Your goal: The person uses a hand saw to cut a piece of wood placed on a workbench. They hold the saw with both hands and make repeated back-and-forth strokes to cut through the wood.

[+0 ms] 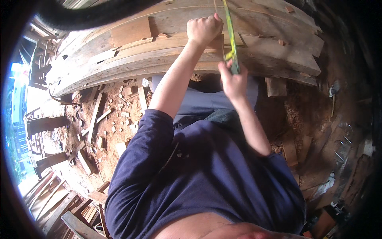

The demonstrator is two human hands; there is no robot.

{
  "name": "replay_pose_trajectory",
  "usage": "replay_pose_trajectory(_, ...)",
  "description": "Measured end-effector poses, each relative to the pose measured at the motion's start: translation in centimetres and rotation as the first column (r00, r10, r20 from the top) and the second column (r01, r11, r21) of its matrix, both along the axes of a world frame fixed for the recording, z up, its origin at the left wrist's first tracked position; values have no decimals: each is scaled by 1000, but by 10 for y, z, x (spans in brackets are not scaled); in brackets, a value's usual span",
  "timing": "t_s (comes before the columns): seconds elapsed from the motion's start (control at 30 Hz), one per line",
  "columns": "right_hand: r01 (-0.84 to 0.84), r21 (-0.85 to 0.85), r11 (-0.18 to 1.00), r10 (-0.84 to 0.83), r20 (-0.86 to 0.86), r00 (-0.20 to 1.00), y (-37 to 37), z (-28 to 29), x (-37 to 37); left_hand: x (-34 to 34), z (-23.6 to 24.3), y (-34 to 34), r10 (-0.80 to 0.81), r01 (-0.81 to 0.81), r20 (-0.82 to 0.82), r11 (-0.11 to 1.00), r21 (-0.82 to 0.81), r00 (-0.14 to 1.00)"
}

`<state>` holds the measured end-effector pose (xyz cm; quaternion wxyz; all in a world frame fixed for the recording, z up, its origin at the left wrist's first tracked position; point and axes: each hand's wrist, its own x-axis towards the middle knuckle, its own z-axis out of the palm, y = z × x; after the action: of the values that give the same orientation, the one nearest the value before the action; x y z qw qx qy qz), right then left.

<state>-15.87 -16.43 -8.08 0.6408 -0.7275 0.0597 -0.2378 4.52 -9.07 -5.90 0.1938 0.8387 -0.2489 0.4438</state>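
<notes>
A: What's the desk [274, 59] made of?
B: Long wooden planks [254, 18], side by side.
A: What lies on it?
B: 1 flat rectangular board [131, 32], thin strips [102, 57] and several small wood chips [281, 42].
A: And the floor [109, 151]?
B: Brown, strewn with wooden offcuts [125, 114] and longer sticks [95, 117].

Yellow-green saw-like tool [230, 28], dark-green handle [235, 68] in your right hand [234, 83], points away from you across wooden planks [278, 59].

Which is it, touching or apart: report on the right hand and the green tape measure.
Touching. The head view shows the right hand gripping the lower part of the green tape measure, with no gap between.
</notes>
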Motion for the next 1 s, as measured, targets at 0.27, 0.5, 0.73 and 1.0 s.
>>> replay_pose_trajectory(0.27,2,16,1000,-1,-24,1000,-2,3,-63,-4,-3,2,-83,89,112,995,-48,990)
replay_pose_trajectory(0.5,-11,53,999,12,-13,1000,-11,14,38,-18,2,11,-120,134,169,988,-76,978)
replay_pose_trajectory(0.73,-11,-105,994,16,43,999,6,-5,-62,10,-4,2,30,-30,-4,999,40,1000)
replay_pose_trajectory(1.0,0,-8,1000,0,-19,1000,-10,15,-19,-17,-1,10,-157,183,225,978,-99,962)
